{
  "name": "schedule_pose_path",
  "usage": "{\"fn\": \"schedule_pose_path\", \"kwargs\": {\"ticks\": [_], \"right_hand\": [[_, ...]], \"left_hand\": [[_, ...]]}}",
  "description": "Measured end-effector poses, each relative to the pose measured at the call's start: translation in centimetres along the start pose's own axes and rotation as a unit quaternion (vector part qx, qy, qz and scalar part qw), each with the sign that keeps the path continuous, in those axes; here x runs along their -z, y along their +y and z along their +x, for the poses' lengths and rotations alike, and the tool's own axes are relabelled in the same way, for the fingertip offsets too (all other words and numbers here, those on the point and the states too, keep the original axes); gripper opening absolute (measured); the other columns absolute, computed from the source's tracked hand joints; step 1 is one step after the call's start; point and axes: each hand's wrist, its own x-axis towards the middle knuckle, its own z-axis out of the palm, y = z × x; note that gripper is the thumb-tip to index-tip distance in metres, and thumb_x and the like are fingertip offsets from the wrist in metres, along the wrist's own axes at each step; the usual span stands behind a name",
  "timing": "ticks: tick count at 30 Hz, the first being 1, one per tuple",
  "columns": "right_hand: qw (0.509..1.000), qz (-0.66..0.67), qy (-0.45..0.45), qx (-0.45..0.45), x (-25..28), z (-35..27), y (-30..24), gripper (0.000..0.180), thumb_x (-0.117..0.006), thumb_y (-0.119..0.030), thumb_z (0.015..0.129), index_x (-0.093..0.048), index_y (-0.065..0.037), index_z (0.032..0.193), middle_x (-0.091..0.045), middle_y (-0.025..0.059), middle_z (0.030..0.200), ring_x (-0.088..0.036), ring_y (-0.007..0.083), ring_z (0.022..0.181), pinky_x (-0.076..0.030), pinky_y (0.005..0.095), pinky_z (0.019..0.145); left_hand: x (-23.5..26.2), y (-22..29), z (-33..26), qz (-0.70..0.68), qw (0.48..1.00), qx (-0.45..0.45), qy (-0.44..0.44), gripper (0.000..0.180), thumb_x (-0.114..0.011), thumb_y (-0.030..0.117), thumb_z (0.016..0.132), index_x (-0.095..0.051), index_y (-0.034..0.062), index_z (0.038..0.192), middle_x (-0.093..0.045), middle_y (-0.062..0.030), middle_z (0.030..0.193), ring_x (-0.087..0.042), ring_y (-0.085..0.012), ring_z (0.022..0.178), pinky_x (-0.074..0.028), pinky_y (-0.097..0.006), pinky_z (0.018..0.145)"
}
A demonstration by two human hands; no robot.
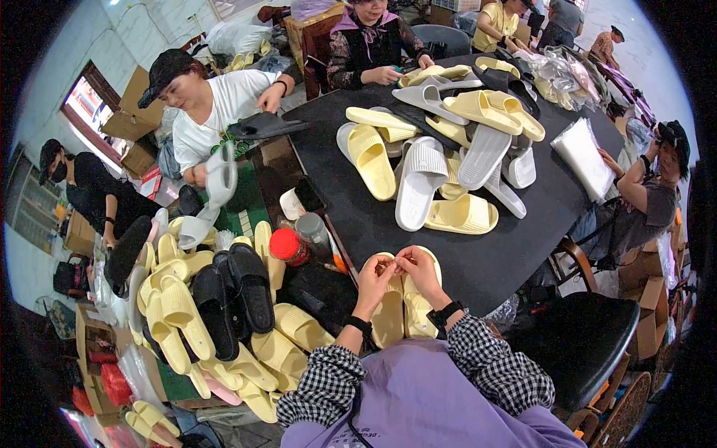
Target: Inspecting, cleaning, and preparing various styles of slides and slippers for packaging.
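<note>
My left hand [375, 279] and my right hand [420, 270] meet at the fingertips, both closed in a pinch. Whatever lies between the fingers is too small to make out. Under them, at the near edge of the black table [343, 216], is a pair of pale yellow slippers [388, 321], side by side and partly covered by my hands and wrists. Farther up the table lies a loose pile of slippers, among them a grey slipper [423, 175] and a yellow slipper [372, 160].
To the left is a heap of yellow slippers [175, 313] and black slippers [250, 287]. A red-lidded jar [288, 246] and a grey-lidded jar [314, 231] stand beside the table. A co-worker [224, 112] handles slippers. Plastic bags [586, 157] lie right; a black stool [582, 336] stands nearby.
</note>
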Motion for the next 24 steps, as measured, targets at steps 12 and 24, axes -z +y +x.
{"fn": "schedule_pose_path", "kwargs": {"ticks": [12, 24], "right_hand": [[0.996, 0.029, -0.082, 0.028, 0.6, 0.1, 1.8, 0.016, -0.049, -0.001, 0.093, -0.055, 0.000, 0.107, -0.060, 0.0056, 0.100, -0.060, 0.0124, 0.092, -0.050, 0.0254, 0.083], [0.995, 0.031, -0.078, 0.048, 0.6, 0.3, 1.4, 0.031, -0.060, -0.001, 0.088, -0.055, 0.002, 0.118, -0.061, 0.0092, 0.108, -0.060, 0.0156, 0.098, -0.049, 0.0264, 0.086]], "left_hand": [[-0.4, -0.4, 0.3, -0.018, 0.999, 0.001, 0.042, 0.009, -0.062, 0.009, 0.089, -0.060, 0.0010, 0.092, -0.061, -0.0017, 0.082, -0.054, -0.0090, 0.068, -0.044, -0.024, 0.065], [0.0, -0.7, 0.1, 0.012, 0.998, -0.016, 0.054, 0.008, -0.062, 0.008, 0.089, -0.058, 0.0011, 0.089, -0.060, -0.0003, 0.080, -0.053, -0.0080, 0.070, -0.044, -0.024, 0.065]]}}
